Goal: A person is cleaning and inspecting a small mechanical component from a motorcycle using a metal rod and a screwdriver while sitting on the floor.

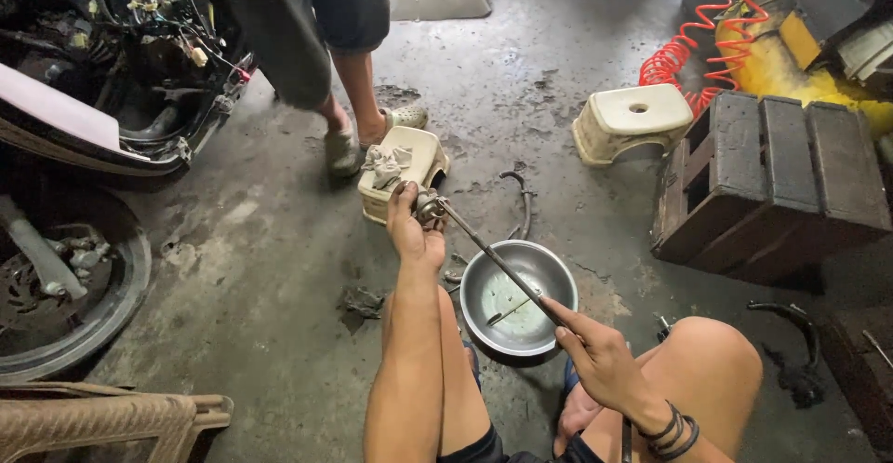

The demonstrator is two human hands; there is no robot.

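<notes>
Grease on my fingers is the first danger I see. My left hand (415, 230) is closed around a small metal part (430, 208), held up in the air just in front of the low cream stool (423, 151) with a crumpled rag (386, 163) on it. My right hand (595, 356) grips the near end of a long thin rod tool (493, 256), fingers wrapped narrow around it, and the far tip of the rod meets the part in my left hand.

The rod passes over the steel bowl (539, 272) on the floor (something thin lies inside it, I cannot tell what). If the tip slips off the part, I think it can go into my left palm or thumb, because the hand sits directly on the line of the push. If my left grip loosens, the part can fall on the dirty concrete floor (279, 277) beside the bowl and roll away.

Another person's legs (349, 100) stand just behind the stool, near the motorcycle (102, 100); a sudden slip of the rod points toward them.
</notes>
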